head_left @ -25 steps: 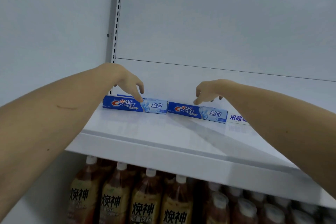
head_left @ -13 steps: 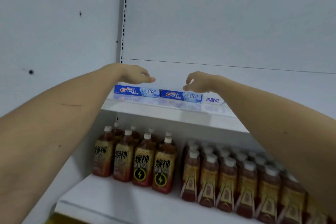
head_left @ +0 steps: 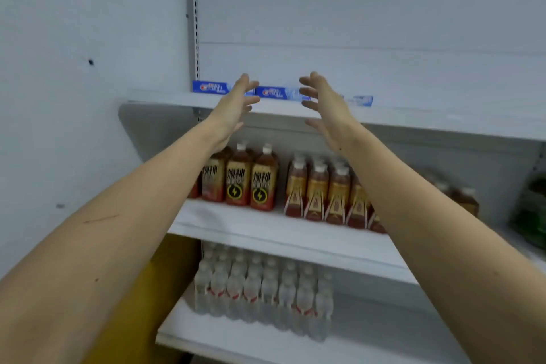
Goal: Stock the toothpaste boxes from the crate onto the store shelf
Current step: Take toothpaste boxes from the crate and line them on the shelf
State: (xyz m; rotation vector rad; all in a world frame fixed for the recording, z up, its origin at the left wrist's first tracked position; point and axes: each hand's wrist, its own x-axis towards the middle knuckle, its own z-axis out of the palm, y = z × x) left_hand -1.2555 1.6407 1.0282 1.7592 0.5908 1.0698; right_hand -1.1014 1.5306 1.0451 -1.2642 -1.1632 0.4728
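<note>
Pulling back: left hand [head_left: 233, 106] and right hand [head_left: 323, 103], each grip now spread and empty, have left two blue cardboard toothpaste boxes [head_left: 273, 92] on white metal shelf [head_left: 413, 118]; crate next.

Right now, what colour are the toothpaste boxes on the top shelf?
Blue, fading to pale blue-white; toothpaste boxes, head view.

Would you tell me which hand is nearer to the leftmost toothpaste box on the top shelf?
Left. The left hand overlaps the right end of the leftmost toothpaste box; the right hand is farther right, past the second box.
</note>
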